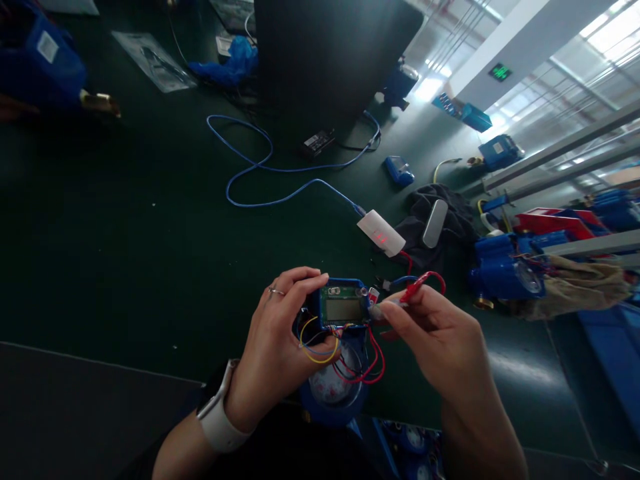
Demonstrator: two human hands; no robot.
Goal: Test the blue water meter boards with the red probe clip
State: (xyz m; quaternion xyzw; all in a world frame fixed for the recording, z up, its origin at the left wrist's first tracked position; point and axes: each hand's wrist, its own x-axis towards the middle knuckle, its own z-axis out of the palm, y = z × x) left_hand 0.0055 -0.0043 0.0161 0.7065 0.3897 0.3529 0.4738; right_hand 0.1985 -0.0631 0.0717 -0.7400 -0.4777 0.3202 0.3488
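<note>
My left hand (275,327), with a ring on a finger and a watch at the wrist, is closed around a blue meter display unit (344,309). A green circuit board with a grey screen shows in its open face, and yellow, red and black wires (373,363) loop out below. Beneath it sits the round dial of a blue meter body (333,383). At the unit's right side, my right hand (440,333) pinches the end of a red cable (436,275). The fingertips partly hide that end, so I cannot tell whether it is plugged in.
A white box (381,233) with red lit digits joins a blue cable (280,201) on the dark green table (125,267). A black monitor (330,53) stands behind. On the right lie a dark cloth (450,227), a handheld blue device (399,171) and a blue meter (510,270).
</note>
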